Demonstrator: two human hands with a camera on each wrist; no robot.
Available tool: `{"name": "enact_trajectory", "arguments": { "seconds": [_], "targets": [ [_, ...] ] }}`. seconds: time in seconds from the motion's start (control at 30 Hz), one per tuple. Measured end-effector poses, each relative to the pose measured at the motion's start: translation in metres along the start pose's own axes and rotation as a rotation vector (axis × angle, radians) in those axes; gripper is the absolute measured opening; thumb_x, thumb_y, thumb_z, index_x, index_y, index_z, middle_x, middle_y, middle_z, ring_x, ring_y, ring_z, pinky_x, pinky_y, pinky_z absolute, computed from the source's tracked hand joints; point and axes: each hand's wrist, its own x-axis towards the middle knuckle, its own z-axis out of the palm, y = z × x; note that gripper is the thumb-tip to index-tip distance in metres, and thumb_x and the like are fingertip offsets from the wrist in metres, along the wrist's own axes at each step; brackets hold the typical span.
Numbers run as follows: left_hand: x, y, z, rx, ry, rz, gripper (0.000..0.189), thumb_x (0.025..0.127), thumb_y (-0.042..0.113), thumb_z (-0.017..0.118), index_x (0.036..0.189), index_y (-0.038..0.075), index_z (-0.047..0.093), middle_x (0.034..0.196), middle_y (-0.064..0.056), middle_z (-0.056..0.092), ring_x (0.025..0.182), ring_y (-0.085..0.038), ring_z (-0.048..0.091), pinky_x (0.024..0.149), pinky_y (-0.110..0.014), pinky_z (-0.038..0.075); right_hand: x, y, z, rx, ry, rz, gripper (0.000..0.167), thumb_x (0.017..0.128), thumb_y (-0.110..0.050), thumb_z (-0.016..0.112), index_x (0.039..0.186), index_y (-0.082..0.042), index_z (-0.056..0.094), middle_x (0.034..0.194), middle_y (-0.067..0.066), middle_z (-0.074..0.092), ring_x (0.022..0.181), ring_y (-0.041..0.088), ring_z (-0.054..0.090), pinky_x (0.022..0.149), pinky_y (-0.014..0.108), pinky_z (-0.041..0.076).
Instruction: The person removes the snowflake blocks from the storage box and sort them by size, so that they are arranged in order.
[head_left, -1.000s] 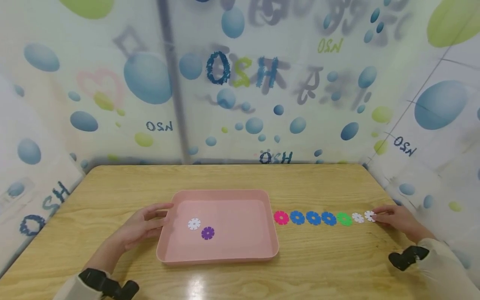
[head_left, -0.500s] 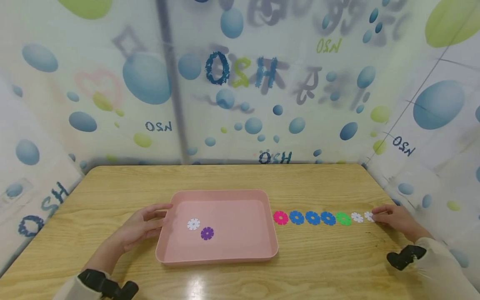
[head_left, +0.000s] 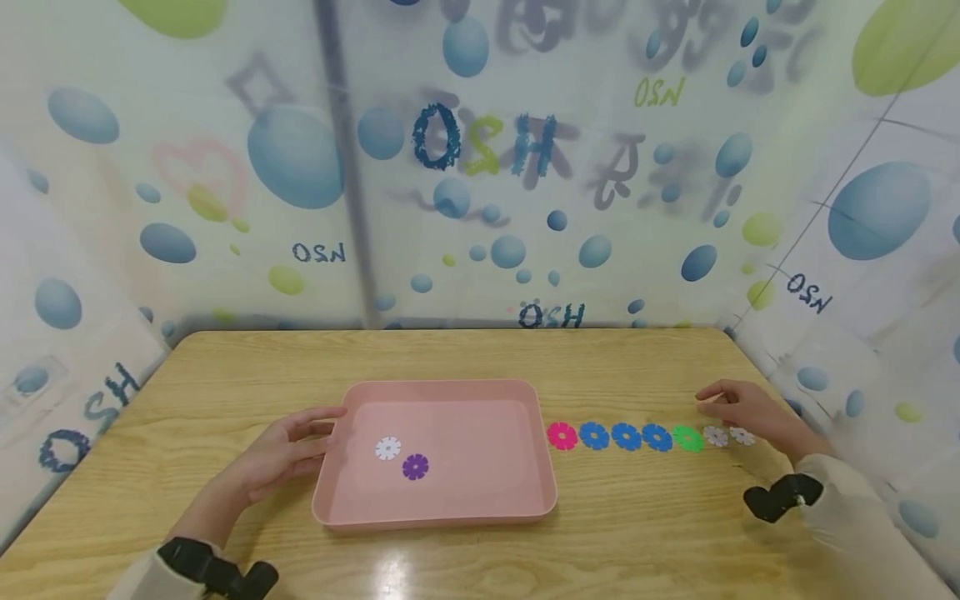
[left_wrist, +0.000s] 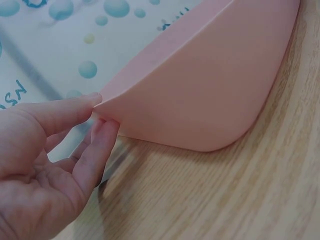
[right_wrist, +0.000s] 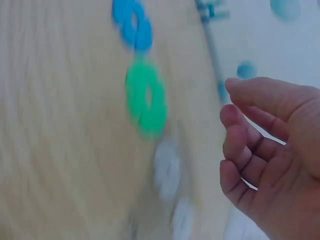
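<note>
A shallow pink tray sits on the table, with a white snowflake disc and a purple snowflake disc inside. At the tray's left side my left hand holds its edge; in the left wrist view, digits lie at the rim and against the outer wall. My right hand hovers above the right end of a row of discs, its fingers loosely bent and holding nothing visible. The row runs from a pink disc through several blue discs and a green disc to two white discs.
The wooden table reaches back to a patterned curtain. More curtain hangs along both sides. The row of discs lies to the right of the tray.
My right hand has come off the last white disc, rising and moving left and away over the row. That disc stays on the table. My left hand and the tray have not moved.
</note>
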Motion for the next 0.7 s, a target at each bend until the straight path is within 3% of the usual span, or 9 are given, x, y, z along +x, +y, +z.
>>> {"name": "enact_trajectory", "arguments": {
  "seconds": [0.37,0.7],
  "targets": [
    [0.0,0.0,0.001,0.006,0.002,-0.003,0.056,0.091,0.014,0.058,0.138,-0.003,0.033,0.134,-0.031,0.028,0.104,-0.018,0.055,0.089,-0.035,0.048,0.028,-0.079,0.037,0.009,-0.167,-0.307,0.029,0.089,-0.014,0.061,0.107,0.008,0.056,0.079,0.017,0.059,0.065,0.032,0.053,0.059,0.038,0.05],
    [0.0,0.001,0.002,-0.002,0.015,-0.006,0.056,0.091,0.013,0.058,0.138,-0.003,0.033,0.133,-0.03,0.029,0.104,-0.018,0.055,0.089,-0.035,0.048,0.035,-0.147,0.082,-0.061,-0.297,-0.441,0.021,0.089,-0.015,0.061,0.106,-0.002,0.059,0.084,0.003,0.058,0.072,0.024,0.056,0.063,0.029,0.05]
  ]
}}
